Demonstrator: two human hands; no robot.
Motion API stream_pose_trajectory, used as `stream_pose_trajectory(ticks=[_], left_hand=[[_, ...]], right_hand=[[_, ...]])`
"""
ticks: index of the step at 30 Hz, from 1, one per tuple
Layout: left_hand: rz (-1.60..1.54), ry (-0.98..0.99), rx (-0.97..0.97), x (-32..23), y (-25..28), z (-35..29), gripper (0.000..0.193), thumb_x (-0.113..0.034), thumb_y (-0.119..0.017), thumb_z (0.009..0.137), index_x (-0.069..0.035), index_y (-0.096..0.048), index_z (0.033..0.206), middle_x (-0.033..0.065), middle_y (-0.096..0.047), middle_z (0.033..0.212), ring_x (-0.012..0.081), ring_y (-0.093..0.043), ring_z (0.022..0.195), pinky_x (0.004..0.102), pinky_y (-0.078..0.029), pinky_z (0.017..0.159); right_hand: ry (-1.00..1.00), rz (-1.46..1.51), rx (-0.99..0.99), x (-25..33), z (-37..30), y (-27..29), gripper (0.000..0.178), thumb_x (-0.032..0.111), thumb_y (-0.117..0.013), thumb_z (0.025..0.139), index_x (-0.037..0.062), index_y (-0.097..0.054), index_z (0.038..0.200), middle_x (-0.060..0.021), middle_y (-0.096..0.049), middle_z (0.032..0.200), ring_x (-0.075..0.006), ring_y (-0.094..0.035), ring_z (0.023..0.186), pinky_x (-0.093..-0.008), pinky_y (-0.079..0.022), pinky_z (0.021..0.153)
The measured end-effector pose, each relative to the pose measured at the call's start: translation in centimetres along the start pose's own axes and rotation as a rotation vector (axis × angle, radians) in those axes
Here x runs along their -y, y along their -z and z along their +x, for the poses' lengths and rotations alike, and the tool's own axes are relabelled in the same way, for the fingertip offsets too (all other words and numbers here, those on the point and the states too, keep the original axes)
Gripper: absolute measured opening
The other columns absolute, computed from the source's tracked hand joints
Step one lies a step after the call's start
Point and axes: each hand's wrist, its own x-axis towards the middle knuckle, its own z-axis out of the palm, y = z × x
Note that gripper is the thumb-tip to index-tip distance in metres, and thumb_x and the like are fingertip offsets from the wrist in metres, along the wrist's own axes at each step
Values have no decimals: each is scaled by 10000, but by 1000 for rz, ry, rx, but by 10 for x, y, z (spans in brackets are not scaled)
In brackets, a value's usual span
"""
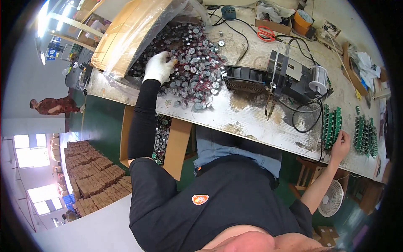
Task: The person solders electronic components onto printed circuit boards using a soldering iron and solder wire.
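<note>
Two cartons (134, 31); metal parts (197, 65) inside

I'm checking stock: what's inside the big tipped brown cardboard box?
Small round silver metal parts with red wires spill from its mouth, around the white-gloved left hand. The box wall and pile hide anything deeper.

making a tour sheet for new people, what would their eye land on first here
Probably the heap of small round metal parts beside a cardboard box at the left of the bench, with the white-gloved left hand in it. Next, the rows of green circuit boards at the bench's right end, where the bare right hand is.
</note>
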Motion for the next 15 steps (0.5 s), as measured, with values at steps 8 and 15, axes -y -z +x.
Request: stream_pose_trajectory(ticks=[8, 15], left_hand=[[-135, -182, -414, -23, 24, -15, 233, -188, -660, 822, -27, -670, 990, 138, -675, 791, 203, -653, 685, 297, -495, 653], [-704, -114, -347, -31, 15, -38, 235, -147, -628, 900, 27, -628, 1057, 65, -670, 874, 111, -625, 609, 211, -478, 531]], right_hand=[[-129, 29, -109, 17, -1, 7, 251, 238, -550, 945, 5, -631, 988, -110, -634, 827, -224, -551, 695, -316, -447, 655], [-164, -33, -74, -2, 5, 7, 274, 252, -537, 952, -3, -584, 1042, -102, -619, 847, -217, -562, 731, -319, -450, 679]])
